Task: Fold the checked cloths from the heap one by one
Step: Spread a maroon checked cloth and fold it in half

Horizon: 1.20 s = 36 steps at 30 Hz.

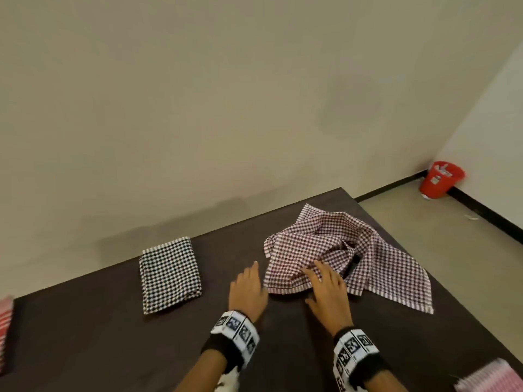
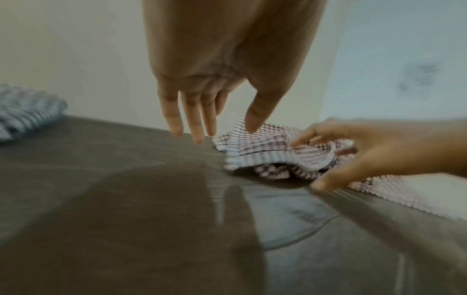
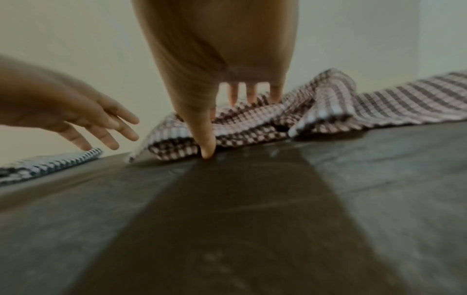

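A crumpled maroon-and-white checked cloth (image 1: pixel 368 250) lies in a heap on the right half of the dark table (image 1: pixel 99 349). My right hand (image 1: pixel 314 284) rests on its near left part, straight fingers on the fabric and thumb tip down on the table at the cloth's hem (image 3: pixel 177 147). My left hand (image 1: pixel 254 278) hovers open just left of the heap, fingers straight and a little above the table, holding nothing. In the left wrist view its thumb (image 2: pixel 255 117) hangs over the cloth's corner (image 2: pixel 252 151). A folded black-and-white checked cloth (image 1: pixel 169 275) lies flat to the left.
A red striped cloth (image 1: pixel 5 329) shows at the table's left edge and a pink one (image 1: pixel 489 377) at the near right corner. A red bucket (image 1: pixel 441 179) stands on the floor in the room's corner. The table's right edge runs close behind the heap.
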### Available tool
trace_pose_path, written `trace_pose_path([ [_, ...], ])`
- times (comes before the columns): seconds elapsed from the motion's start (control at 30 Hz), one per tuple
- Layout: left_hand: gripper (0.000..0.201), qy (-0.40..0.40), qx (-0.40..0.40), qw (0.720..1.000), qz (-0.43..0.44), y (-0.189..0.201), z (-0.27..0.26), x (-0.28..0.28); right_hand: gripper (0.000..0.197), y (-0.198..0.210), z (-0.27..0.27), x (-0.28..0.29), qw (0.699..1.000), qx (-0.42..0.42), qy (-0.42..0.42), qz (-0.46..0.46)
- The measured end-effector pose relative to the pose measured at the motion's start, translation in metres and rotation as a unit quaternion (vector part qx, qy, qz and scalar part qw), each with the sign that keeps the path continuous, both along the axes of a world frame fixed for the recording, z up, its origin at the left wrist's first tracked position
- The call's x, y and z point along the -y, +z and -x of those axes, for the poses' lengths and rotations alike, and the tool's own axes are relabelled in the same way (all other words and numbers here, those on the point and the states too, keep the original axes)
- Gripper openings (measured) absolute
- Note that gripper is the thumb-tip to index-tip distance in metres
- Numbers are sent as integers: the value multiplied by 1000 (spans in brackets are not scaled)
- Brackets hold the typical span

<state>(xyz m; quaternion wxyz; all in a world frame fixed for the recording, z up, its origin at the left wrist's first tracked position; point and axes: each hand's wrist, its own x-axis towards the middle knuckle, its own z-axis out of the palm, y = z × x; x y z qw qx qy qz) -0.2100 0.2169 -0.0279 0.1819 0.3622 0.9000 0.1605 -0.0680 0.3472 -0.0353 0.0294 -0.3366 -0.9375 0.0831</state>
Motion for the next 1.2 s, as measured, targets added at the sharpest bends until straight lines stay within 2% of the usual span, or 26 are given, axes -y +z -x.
trace_pose_path([
  [0.07,74,31,134,990,-1,-6,-15,-23,34,-3,-2,-7,999,-35,1,-10],
  [0.13,76,79,217,972,-35,-14,-23,-36,8,-5,1,-8,996,-87,2,13],
  [0.2,65,148,277,945,-93,-19,-22,-37,9,-4,3,0,992,-111,12,61],
  [0.27,35,184,309,920,-153,-18,-19,-33,5,-2,-2,11,987,-128,30,90],
  [0.3,17,186,314,913,-186,-13,-19,-28,12,0,-5,18,984,-139,36,102],
  [0.33,14,185,311,906,-219,-9,-19,-24,20,2,-10,25,981,-155,40,108],
  [0.5,25,124,296,888,-330,44,-41,20,58,32,-29,60,961,-239,87,107],
  [0.67,27,76,295,866,-397,93,-77,103,75,54,-49,114,968,-207,124,74],
  [0.77,25,67,290,865,-405,110,-100,160,60,62,-69,151,967,-206,126,77],
  [0.83,23,88,260,867,-416,113,-112,198,45,65,-88,171,957,-216,112,159],
  [0.9,20,138,211,867,-430,112,-117,234,15,67,-105,191,931,-230,122,255],
  [0.93,17,167,189,865,-434,111,-119,249,7,69,-112,199,917,-242,127,291],
  [1.0,11,206,167,857,-441,109,-126,281,13,73,-124,215,889,-266,111,355],
  [1.07,10,230,163,860,-425,99,-130,309,15,81,-134,222,874,-291,76,381],
  [1.13,8,253,165,887,-348,83,-132,332,17,90,-142,221,861,-329,24,387],
  [1.2,21,227,116,947,-196,68,-134,348,18,105,-144,222,851,-346,17,394],
])
